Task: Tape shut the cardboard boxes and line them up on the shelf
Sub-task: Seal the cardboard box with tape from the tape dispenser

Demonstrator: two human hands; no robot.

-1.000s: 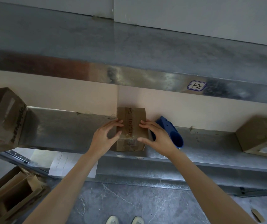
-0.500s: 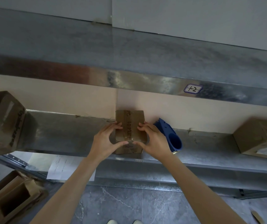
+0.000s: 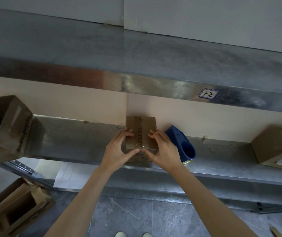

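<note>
"Where's the small box [image 3: 141, 134]?"

"On the shelf [image 3: 78, 139], about the middle, its back end against the pale panel [image 3: 68, 103]. A strip of tape [image 3: 141, 139] with dark print runs down its top, front to back."

"And the hands?"

"Both are on it. The left hand [image 3: 118, 149] grips the left side, fingers curled over the top edge and thumb laid along the front. The right hand [image 3: 164, 149] does the same on the right side. The two thumb tips come very close at the front edge. I cannot tell if they touch."

"Anything next to it?"

"A blue dispenser [image 3: 183, 144] lies on the same shelf, just beside the right hand, its round opening turned our way. Well off to the left is an open box [image 3: 5, 127] with print on its side. At the far right is another, the far box [image 3: 276, 147], with something pale on its front, too blurred to make out."

"Above?"

"The upper shelf [image 3: 136, 48], metal, with a small hand-marked label [image 3: 208, 94] on its front lip."

"Below?"

"A paper sheet [image 3: 70, 175] shows under the shelf edge, left of the arms. Open cartons [image 3: 12, 207] sit on the floor at lower left, and two shoe tips [image 3: 119, 234] are at the very bottom."
</note>
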